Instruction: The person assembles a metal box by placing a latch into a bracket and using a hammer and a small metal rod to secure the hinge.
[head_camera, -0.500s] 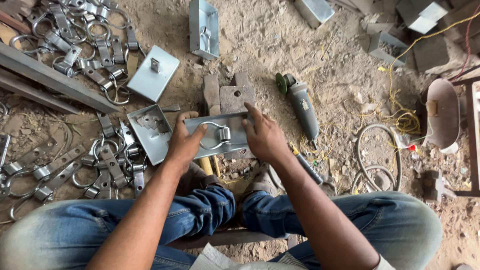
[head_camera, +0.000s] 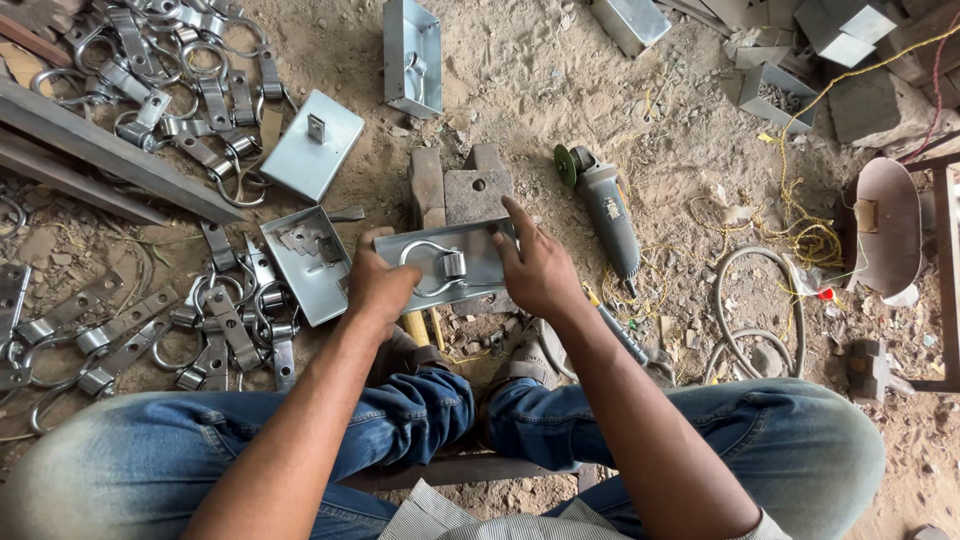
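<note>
The sandy ground (head_camera: 330, 60) fills most of the view, and the person's jeans (head_camera: 150, 470) cover its lower part. A heap of metal straps and rings (head_camera: 200, 110) runs off the left edge, so its full extent cannot be seen. Grey boxes (head_camera: 830, 30) at the top right are cut by the frame. A grey angle grinder (head_camera: 605, 210) with a green disc lies right of the hands; the small label on its body is too small to make out. The metal plate (head_camera: 470, 262), with a curved handle on top, is held flat over an iron block (head_camera: 470, 190), just ahead of the knees. The left hand (head_camera: 380, 285) grips its left end, fingers curled beneath and hidden. The right hand (head_camera: 535, 265) clasps its right end, index finger stretched forward.
</note>
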